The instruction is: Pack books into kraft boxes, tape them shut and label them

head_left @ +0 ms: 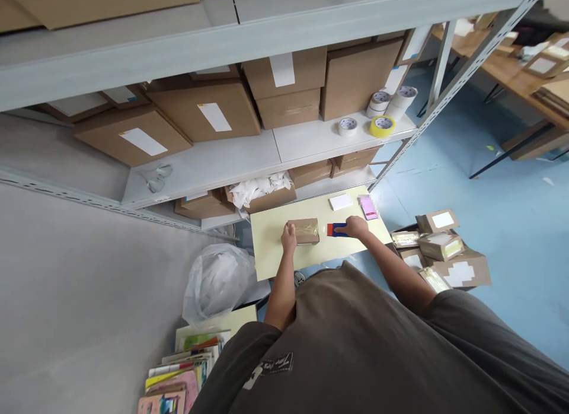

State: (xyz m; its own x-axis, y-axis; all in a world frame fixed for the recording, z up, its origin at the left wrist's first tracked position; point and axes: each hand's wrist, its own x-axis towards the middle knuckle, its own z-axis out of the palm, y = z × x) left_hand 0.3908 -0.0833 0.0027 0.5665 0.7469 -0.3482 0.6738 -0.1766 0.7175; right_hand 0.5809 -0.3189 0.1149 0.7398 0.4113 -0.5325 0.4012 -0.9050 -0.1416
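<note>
A small brown cardboard box (303, 231) lies on the pale yellow table (269, 261), with shiny tape across its top. My left hand (288, 238) grips the box at its left end, thumb on top. To the right of the box, my right hand (356, 227) is closed around a blue tape dispenser (339, 229) whose red end faces the box. A small gap separates dispenser and box. Behind them on the table are a white stack of labels or paper (340, 201) and a pink packet (368, 207), partly blurred out.
Metal shelving (284, 147) ahead holds cardboard boxes (213, 114) and tape rolls (382, 125). White paper fills an open carton (262, 191) below. Packed boxes (440, 246) are piled at right on the blue floor. A plastic bag (217, 280) and books (178, 378) are at left.
</note>
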